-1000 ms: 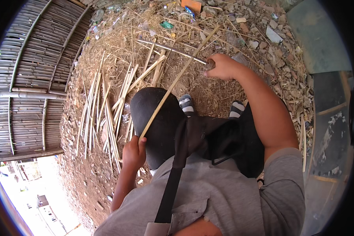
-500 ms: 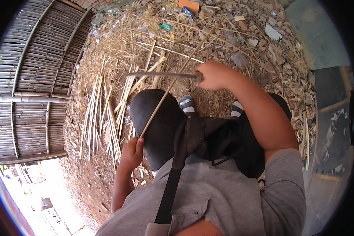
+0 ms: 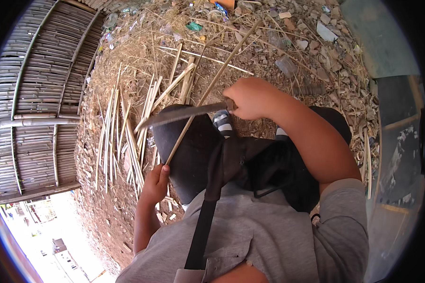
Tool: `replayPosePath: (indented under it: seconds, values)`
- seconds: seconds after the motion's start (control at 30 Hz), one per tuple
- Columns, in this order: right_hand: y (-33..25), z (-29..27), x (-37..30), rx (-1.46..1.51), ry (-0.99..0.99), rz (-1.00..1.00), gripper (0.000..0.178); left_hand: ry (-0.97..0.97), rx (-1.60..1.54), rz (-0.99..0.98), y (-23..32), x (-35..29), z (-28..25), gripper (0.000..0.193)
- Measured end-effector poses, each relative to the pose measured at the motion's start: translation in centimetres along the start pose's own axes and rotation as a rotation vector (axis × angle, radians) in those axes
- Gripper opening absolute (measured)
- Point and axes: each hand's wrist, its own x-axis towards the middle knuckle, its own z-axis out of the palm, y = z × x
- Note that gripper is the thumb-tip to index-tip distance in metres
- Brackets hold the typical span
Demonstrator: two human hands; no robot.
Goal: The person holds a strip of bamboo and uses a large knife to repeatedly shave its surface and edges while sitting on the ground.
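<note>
Bamboo wall far left of both hands, not in play.

Strips: pile of split pale bamboo lengths on the dirt just left of and beyond the left hand, roughly parallel. Looks like a stack kept on the off-side, clear of the blade.

Left hand: closed around the near end of the stick, low by the left knee. The stick runs up and away to the right, crossing over the dark trouser leg and on past the right hand over the straw. The leg probably serves as a rest; the grip at the butt end keeps fingers well back from the edge.

Knife: long flat blade, lying across the stick about midway between the hands, tip pointing left. Can't tell whether the edge is touching or biting in.

Right hand: fist closed on the knife handle, arm extended forward. Blade sits crosswise to the stick, so it likely cuts or shaves away from the body.

Right of that hand: rubble and litter on the ground.
</note>
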Motion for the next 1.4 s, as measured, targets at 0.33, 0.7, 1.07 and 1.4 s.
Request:
replayPosePath:
  seconds: [0.33,0.7,1.07,1.4]
  values:
    - [2.6,-1.4,0.4,0.246,0.028,0.225,0.031,-0.188,-0.333,-0.226,-0.8,0.4,-0.8,0.050]
    - [4.2,-2.0,0.4,0.260,-0.006,0.234,0.032,-0.101,-0.162,-0.109,-1.0,0.4,-0.3,0.053]
    - [3.4,-3.8,-1.7,0.124,0.119,0.303,0.028,-0.160,-0.251,-0.132,-1.8,0.7,-0.4,0.051]
    - [6.5,-2.1,0.7,0.222,0.169,0.303,0.026,-0.180,-0.336,-0.213,-1.3,1.1,-0.7,0.051]
